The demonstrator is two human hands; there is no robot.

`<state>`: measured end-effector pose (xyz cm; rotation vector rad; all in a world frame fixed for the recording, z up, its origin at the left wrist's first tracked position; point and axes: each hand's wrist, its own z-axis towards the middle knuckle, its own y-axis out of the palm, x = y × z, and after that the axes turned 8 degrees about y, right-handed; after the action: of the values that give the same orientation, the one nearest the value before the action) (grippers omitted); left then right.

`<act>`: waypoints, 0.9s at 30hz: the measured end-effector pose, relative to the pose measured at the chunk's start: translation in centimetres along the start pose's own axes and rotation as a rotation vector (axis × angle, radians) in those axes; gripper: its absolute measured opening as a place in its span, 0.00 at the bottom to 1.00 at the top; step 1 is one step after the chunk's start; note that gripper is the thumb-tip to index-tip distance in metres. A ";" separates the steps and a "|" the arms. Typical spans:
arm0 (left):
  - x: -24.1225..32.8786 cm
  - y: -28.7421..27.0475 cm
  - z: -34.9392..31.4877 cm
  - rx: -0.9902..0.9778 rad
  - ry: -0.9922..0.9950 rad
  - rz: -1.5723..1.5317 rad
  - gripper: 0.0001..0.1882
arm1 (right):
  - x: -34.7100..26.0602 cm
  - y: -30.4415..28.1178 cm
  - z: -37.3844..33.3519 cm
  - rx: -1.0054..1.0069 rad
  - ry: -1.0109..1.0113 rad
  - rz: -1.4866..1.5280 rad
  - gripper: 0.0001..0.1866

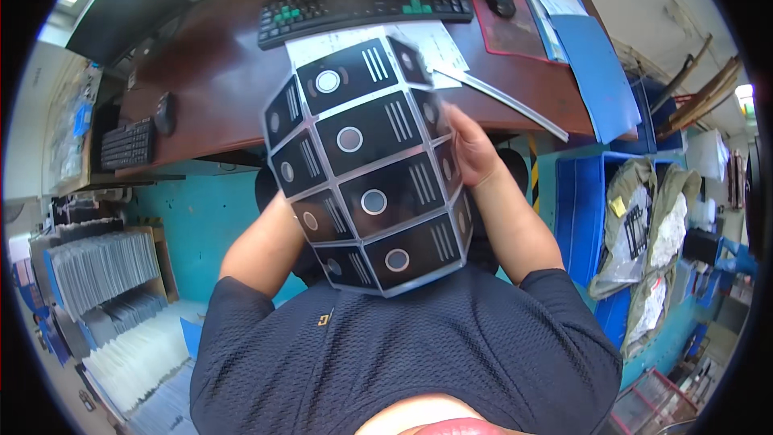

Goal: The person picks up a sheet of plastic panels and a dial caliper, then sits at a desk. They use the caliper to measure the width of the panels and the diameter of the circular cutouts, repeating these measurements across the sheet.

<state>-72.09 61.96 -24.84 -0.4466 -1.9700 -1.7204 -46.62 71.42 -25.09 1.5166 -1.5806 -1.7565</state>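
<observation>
A bent clear plastic sheet [349,138] fills the middle, printed with a grid of black panels, each bearing a pale ring and light stripes. It is held up between my arms, its lower end close to my chest. At its right edge, my right hand [473,145] grips it, the fingers partly hidden behind. My left forearm [270,238] passes behind the sheet's left side, which hides that hand and its fingers. Beyond the sheet, white papers [439,44] lie on the brown desk [217,56], with a metal ruler [507,102] across their right side.
A black keyboard [366,8] lies along the desk's back, a mouse [497,0] on a red pad to its right. Blue folders [600,72] overhang the right desk edge. Blue bins [584,209] with bags stand right; stacked sheets [105,270] fill the left side.
</observation>
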 end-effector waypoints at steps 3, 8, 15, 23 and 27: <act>0.4 -1.0 0.2 0.020 -0.044 -0.069 0.38 | -1.7 0.1 -2.0 0.224 -0.168 -0.175 0.22; 0.7 -0.6 -1.5 0.043 -0.075 -0.167 0.39 | -2.4 0.8 -4.6 0.376 -0.306 -0.384 0.25; 1.9 1.0 -1.1 -0.389 -0.071 -0.316 0.46 | -3.0 2.5 -5.7 0.392 -0.400 -0.521 0.33; 3.2 0.7 -1.5 -0.403 -0.037 -0.219 0.46 | -2.4 2.9 -6.2 0.376 -0.422 -0.581 0.37; 3.2 1.2 -1.8 -0.422 -0.026 -0.249 0.46 | -2.1 2.8 -6.2 0.372 -0.431 -0.576 0.37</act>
<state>-73.82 60.19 -21.88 -0.3760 -1.7321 -2.3125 -41.67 69.06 -20.55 2.0268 -1.8850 -2.3202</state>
